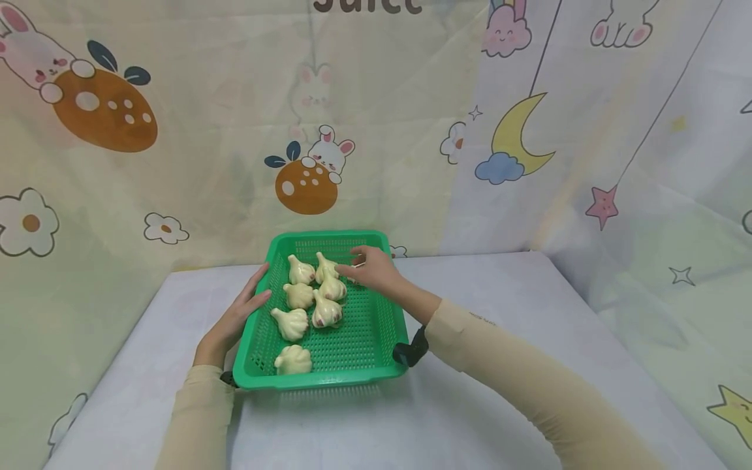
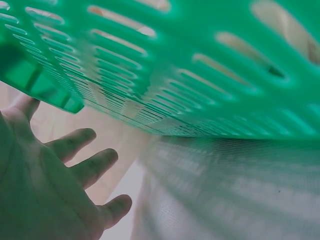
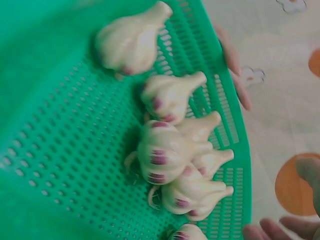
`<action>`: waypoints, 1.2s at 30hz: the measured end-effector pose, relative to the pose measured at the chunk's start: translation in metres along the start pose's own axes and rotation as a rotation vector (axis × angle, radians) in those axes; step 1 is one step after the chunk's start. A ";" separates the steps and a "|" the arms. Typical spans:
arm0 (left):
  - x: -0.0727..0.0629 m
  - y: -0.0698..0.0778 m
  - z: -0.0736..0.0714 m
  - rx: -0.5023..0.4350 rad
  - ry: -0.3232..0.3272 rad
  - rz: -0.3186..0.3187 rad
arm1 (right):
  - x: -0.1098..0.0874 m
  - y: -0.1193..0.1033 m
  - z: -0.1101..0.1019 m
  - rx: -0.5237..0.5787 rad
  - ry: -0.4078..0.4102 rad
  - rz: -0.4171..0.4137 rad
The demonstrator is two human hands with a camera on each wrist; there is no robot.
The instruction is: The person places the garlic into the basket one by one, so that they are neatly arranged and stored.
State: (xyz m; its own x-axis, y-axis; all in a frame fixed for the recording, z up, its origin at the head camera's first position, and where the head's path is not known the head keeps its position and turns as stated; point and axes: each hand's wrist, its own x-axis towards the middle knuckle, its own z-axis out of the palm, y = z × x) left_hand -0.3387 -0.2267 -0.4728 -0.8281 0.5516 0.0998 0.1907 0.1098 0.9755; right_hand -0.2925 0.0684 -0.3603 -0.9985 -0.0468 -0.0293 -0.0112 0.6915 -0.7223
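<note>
A green plastic basket (image 1: 352, 339) holds several garlic bulbs (image 1: 327, 311), cream with purple-red marks, mostly along its left and far side. My left hand (image 1: 235, 316) lies against the basket's left rim with its fingers extended; in the left wrist view the left hand (image 2: 55, 185) has spread fingers beside the slotted wall. Over the far right part of the basket reaches my right hand (image 1: 376, 269), thumb and fingers apart. One bulb lies partly hidden beneath it. The right wrist view has the right hand (image 3: 285, 227) at the lower right edge, nothing between its fingers.
The basket stands on a white-covered table (image 1: 482, 405). Behind it hangs a cloth backdrop (image 1: 399, 176) with cartoon prints, and another cloth side borders the table on the right. A black wrist strap (image 1: 411, 351) overlaps the basket's near right corner.
</note>
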 end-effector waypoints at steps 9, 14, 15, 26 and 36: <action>-0.001 0.001 0.001 -0.016 0.012 -0.005 | 0.024 0.000 0.002 -0.007 0.071 0.201; -0.001 -0.001 0.001 -0.017 0.015 -0.001 | 0.034 0.005 0.007 -0.026 0.078 0.232; -0.001 -0.001 0.002 -0.012 0.017 -0.003 | 0.036 0.007 0.009 -0.037 0.082 0.236; -0.001 -0.001 0.001 0.013 0.027 -0.008 | 0.053 0.018 0.026 -0.114 0.126 0.233; 0.000 -0.002 0.001 0.023 0.036 -0.004 | 0.055 0.027 0.039 -0.162 0.191 0.187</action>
State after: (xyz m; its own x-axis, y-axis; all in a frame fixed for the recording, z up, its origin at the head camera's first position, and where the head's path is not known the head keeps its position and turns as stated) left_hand -0.3387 -0.2264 -0.4748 -0.8470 0.5215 0.1035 0.1992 0.1309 0.9712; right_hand -0.3457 0.0567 -0.4085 -0.9761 0.2171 -0.0100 0.1800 0.7818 -0.5970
